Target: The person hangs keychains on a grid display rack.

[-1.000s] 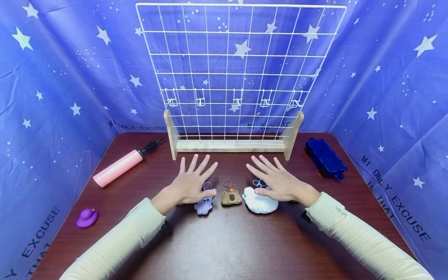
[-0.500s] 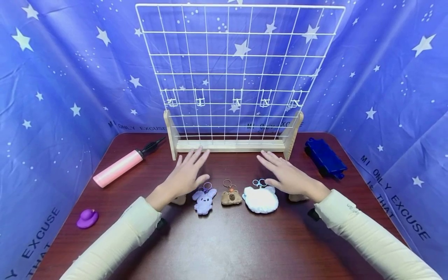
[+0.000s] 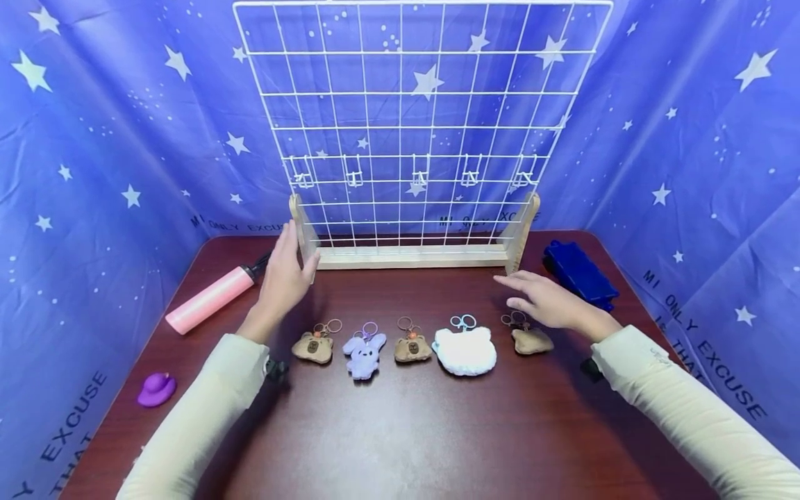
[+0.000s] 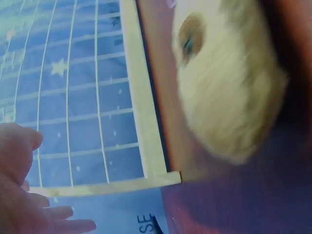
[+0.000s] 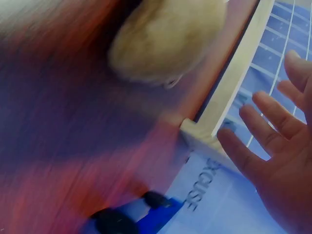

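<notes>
Across mid-frame, spreads left hand (image 3: 284,274) and right hand (image 3: 555,302) wider apart, uncurled and empty; uncovers outer brown keychains (image 3: 314,351), lifting none yet.

- White wire grid (image 3: 400,128): stands at the far side on a pale wooden base (image 3: 409,257), hooks (image 3: 420,178) in one row.
- Brown bear-faced plush keychain (image 3: 314,348): leftmost, face up.
- Lavender rabbit keychain (image 3: 362,358): next right, face up.
- Second brown bear-faced keychain (image 3: 411,349): middle, face up.
- Fluffy white keychain (image 3: 465,353): next right, blue rings on its far side.
- Plain tan keychain (image 3: 531,341): rightmost.
</notes>
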`<state>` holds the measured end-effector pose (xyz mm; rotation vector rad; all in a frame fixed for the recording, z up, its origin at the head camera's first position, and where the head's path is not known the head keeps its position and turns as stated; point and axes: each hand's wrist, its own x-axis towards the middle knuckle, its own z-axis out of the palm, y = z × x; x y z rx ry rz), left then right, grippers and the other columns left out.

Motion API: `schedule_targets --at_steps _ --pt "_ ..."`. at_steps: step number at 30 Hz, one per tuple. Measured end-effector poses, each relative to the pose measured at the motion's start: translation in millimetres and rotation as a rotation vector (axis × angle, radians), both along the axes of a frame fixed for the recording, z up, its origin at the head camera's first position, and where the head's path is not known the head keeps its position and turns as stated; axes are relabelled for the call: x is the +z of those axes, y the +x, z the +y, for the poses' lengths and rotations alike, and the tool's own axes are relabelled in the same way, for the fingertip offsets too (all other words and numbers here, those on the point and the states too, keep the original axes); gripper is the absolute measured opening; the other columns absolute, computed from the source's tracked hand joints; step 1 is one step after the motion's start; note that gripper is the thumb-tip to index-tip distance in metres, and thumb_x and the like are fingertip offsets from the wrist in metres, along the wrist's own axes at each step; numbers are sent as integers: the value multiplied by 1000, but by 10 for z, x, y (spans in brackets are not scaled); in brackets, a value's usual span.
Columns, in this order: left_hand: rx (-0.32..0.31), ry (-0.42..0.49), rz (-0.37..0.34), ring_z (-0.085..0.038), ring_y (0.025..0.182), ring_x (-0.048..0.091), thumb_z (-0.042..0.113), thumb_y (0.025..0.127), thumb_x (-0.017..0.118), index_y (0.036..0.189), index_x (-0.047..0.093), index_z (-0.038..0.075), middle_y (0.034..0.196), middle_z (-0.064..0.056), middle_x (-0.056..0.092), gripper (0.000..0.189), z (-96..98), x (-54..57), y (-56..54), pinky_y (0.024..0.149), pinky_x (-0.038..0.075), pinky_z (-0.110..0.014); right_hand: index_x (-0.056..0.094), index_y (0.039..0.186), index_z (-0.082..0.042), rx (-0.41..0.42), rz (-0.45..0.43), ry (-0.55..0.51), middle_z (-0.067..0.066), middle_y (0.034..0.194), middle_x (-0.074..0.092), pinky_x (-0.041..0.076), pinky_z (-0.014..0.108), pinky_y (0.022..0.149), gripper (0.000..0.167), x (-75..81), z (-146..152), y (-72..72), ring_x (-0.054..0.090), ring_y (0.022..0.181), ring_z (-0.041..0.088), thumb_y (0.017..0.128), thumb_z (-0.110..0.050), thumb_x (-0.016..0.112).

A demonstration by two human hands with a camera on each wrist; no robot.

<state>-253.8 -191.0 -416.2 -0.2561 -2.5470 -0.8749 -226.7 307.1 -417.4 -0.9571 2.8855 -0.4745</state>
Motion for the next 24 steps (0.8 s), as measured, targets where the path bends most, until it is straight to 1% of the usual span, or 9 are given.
schedule_targets --at_steps 2,5,8,12,15,18,20,21,24 --pt "38 40 10 -43 151 30 20 98 64 158 22 -7 162 -32 29 78 -30 15 -70 124 26 -53 55 146 -5 11 13 -3 19 126 66 52 51 96 45 -30 70 -12 64 112 32 101 -10 61" --pt "66 104 20 -43 148 34 18 98 64 158 23 -8 157 -33 35 77 -54 35 -171 124 28 -52 63 138 -5 22 13 -8 12 110 69 53 40 82 39 -83 162 -33 62 91 18 99 -6 63" --pt "98 165 21 -43 144 40 18 97 63 157 25 -7 153 -33 40 75 -60 53 -279 122 31 -50 66 133 -6 17 -8 -24 9 105 70 50 33 76 38 -136 247 -50 57 83 10 96 -4 67" --pt "152 259 22 -41 137 46 20 97 62 158 29 -2 150 -30 46 73 -65 99 -429 119 34 -49 69 131 -7 6 -64 -56 10 107 72 48 28 72 40 -200 348 -82 56 81 8 91 0 70" --pt "179 297 18 -42 131 50 22 97 62 159 32 3 145 -29 51 71 -72 137 -513 116 36 -50 69 130 -7 -6 -128 -80 7 101 71 48 26 72 41 -262 409 -101 56 81 8 91 3 69" --pt "186 306 17 -42 127 54 25 98 62 158 37 8 138 -29 57 67 -74 171 -561 114 38 -52 69 130 -8 -23 -202 -110 3 93 67 47 25 73 41 -336 460 -107 56 82 9 92 5 66" --pt "184 307 17 -42 127 56 26 98 62 156 41 12 136 -28 60 64 -75 188 -579 113 39 -51 69 130 -9 -34 -239 -129 2 93 66 46 24 73 41 -376 484 -101 56 83 9 92 6 64" --pt "184 308 17 -41 127 57 26 98 62 156 43 13 136 -27 61 63 -73 196 -587 113 40 -51 70 130 -9 -38 -245 -133 1 94 66 46 24 74 42 -393 492 -96 56 84 10 92 7 64" --pt "193 320 15 -37 132 57 27 98 62 154 47 17 144 -20 59 59 -63 227 -612 115 41 -47 72 127 -12 -37 -222 -125 1 98 69 47 26 77 41 -432 508 -77 56 87 8 90 5 66"
